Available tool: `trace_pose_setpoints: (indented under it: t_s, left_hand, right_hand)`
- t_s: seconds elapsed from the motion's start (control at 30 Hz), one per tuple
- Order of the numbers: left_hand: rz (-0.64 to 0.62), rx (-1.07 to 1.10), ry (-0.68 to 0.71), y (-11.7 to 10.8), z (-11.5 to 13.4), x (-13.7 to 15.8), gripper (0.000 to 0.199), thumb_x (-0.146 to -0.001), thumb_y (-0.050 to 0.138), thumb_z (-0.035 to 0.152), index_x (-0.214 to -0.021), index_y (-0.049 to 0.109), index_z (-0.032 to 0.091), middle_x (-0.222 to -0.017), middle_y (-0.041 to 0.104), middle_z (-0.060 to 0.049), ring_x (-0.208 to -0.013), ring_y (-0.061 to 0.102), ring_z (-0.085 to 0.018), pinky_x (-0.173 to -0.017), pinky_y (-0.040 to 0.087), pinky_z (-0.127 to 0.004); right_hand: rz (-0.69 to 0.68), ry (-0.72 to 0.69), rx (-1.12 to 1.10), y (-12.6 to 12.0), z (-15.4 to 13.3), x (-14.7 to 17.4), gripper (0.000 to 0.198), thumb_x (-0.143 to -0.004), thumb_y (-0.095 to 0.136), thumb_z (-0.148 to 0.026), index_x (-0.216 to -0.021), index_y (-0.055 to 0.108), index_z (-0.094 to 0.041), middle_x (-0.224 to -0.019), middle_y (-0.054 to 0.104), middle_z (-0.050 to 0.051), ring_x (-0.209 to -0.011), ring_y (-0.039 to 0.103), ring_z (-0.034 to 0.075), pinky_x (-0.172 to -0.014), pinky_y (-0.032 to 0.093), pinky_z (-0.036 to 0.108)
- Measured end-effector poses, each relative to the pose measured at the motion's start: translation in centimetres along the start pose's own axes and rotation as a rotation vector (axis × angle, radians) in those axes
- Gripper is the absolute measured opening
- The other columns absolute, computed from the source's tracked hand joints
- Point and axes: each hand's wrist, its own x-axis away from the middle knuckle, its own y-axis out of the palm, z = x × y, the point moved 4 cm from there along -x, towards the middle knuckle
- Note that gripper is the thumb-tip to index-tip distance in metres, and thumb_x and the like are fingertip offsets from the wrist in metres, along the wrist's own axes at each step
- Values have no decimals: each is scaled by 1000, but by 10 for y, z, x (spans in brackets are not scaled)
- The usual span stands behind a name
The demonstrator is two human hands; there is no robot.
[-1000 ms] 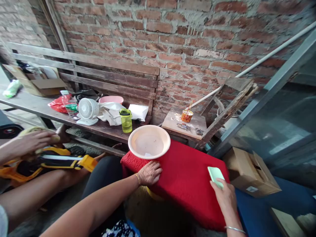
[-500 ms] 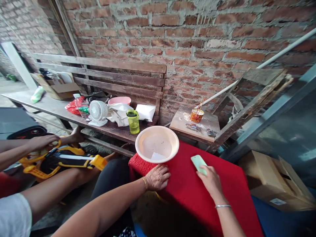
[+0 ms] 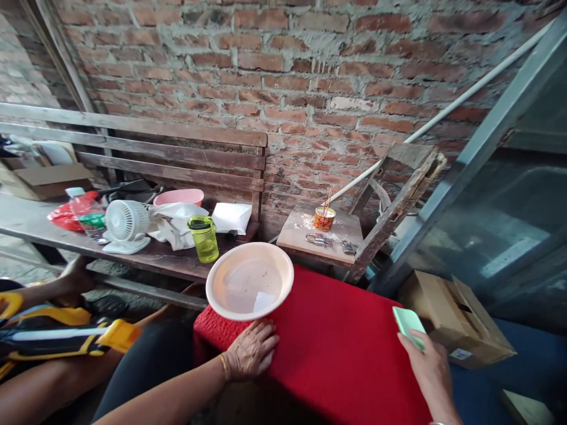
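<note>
My right hand [image 3: 427,357] grips a mint-green phone [image 3: 408,323], which it holds out above the right part of the red-covered table [image 3: 336,330]. My left hand [image 3: 252,349], with a gold bracelet at the wrist, lies palm down on the front left edge of the cloth; its fingers are slightly bent and partly apart, and nothing shows in them. Just beyond its fingers stands a cream basin [image 3: 234,277] with dark specks on its bottom and a white piece of paper [image 3: 264,301] inside.
A bench [image 3: 142,257] along the brick wall carries a white fan [image 3: 127,221], a green bottle [image 3: 204,242] and a pink basin [image 3: 179,196]. A small wooden stand [image 3: 301,233] holds a padlock [image 3: 318,239] and a tin [image 3: 325,218]. A cardboard box [image 3: 456,319] sits right. Another person's legs show left.
The view has turned to the right, so the bench and basin appear further left. My right hand has carried the phone rightward, away from the basin. My left hand stays by the basin.
</note>
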Motion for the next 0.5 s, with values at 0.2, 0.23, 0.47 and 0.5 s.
trace_pose_setpoints:
  t_s: [0.2, 0.23, 0.47, 0.5]
  left_hand:
    - [-27, -23, 24, -5, 0, -2, 28, -91, 52, 22, -115, 68, 21, -115, 72, -10, -113, 66, -26, -101, 52, -41]
    - [-35, -28, 30, -5, 0, -2, 29, -91, 52, 21, -115, 68, 21, -116, 72, -11, -114, 66, -26, -101, 52, -42]
    - [-98, -15, 32, -4, -2, -1, 31, -91, 52, 21, -117, 68, 20, -118, 71, -11, -114, 66, -27, -99, 53, -42]
    - [-106, -14, 26, -4, -3, -1, 30, -91, 53, 21, -117, 68, 20, -118, 71, -11, -115, 66, -27, -100, 53, -42]
  right_hand:
    - [-107, -346, 89, 51, -56, 21, 51, -83, 48, -62, -106, 74, -24, -103, 65, 15, -94, 61, 31, -87, 51, 46]
    - [-120, -321, 128, 50, -49, 19, 51, -82, 48, -60, -108, 75, -25, -102, 65, 15, -93, 61, 30, -85, 51, 45]
    - [-32, 236, 349, -21, 65, -11, 65, -73, 49, -72, -107, 78, -25, -83, 63, 20, -67, 57, 31, -62, 46, 47]
    - [-10, 300, 352, -30, 81, -10, 66, -70, 50, -72, -106, 79, -24, -83, 63, 22, -64, 55, 32, -59, 44, 48]
